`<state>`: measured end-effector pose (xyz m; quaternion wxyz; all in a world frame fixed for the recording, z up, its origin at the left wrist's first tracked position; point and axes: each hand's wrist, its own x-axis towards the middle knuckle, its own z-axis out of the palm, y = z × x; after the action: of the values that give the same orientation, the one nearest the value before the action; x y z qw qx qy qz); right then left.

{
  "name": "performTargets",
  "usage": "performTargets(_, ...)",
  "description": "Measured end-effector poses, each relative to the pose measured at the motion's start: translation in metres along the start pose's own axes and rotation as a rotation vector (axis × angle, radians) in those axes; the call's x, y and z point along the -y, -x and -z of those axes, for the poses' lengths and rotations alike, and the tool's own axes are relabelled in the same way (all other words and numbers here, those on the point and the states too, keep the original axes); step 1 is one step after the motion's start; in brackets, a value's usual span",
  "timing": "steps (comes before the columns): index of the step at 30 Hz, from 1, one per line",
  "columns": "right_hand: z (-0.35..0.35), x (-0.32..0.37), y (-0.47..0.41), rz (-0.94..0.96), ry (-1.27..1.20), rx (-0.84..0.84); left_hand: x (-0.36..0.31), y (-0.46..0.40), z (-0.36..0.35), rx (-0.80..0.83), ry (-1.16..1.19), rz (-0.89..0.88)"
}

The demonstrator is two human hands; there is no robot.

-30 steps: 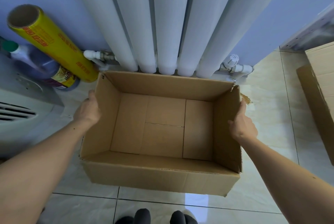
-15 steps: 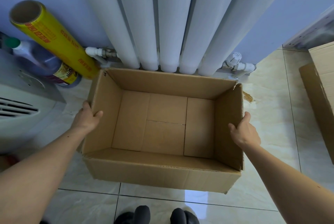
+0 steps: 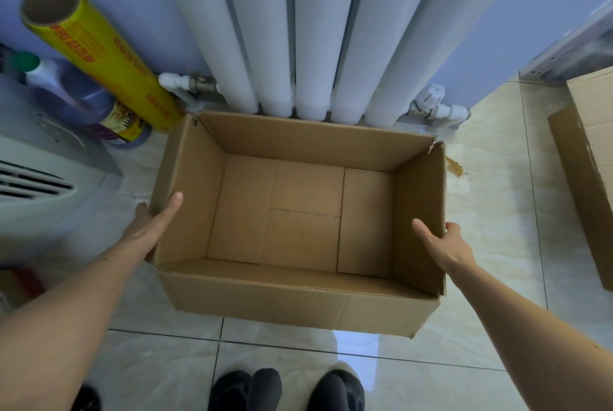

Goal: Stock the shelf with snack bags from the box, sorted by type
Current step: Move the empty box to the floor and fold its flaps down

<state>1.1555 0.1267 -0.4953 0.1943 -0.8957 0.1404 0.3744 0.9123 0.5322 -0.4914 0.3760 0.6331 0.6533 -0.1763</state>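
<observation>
Where the hands lay flat outside the walls a second ago, both thumbs now hook over the rims.
Box point(image 3: 300, 211): open-topped cardboard, on the tiled floor point(image 3: 491, 211), back wall close to the radiator point(image 3: 298, 29); nothing visible inside.
Left hand point(image 3: 151, 226): grips the left wall, thumb inside.
Right hand point(image 3: 442, 244): grips the right wall; fingers apparently behind it.
Left margin: yellow roll point(image 3: 99, 55) near the back corner.
Right margin: bare tile, then a second carton point(image 3: 590, 158).
</observation>
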Motion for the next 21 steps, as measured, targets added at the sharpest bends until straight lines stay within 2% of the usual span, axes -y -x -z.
performTargets(5, -0.004, -0.014, -0.01, -0.13, -0.414, 0.19, 0.021, -0.005, -0.001, 0.13, 0.179, 0.1)
performTargets(9, -0.006, -0.019, 0.003, -0.272, -0.601, 0.251, 0.047, -0.038, -0.005, 0.087, 0.377, 0.141)
performTargets(14, -0.007, -0.029, 0.011, -0.392, -0.781, 0.07, 0.058, -0.028, -0.003, -0.186, 0.62, 0.17)
performTargets(17, -0.007, -0.034, 0.023, -0.394, -0.826, -0.163, 0.064, -0.028, 0.001, -0.219, 0.753, 0.167)
performTargets(21, -0.005, -0.04, 0.042, -0.466, -0.748, -0.421, 0.053, 0.018, 0.008, -0.413, 0.807, 0.023)
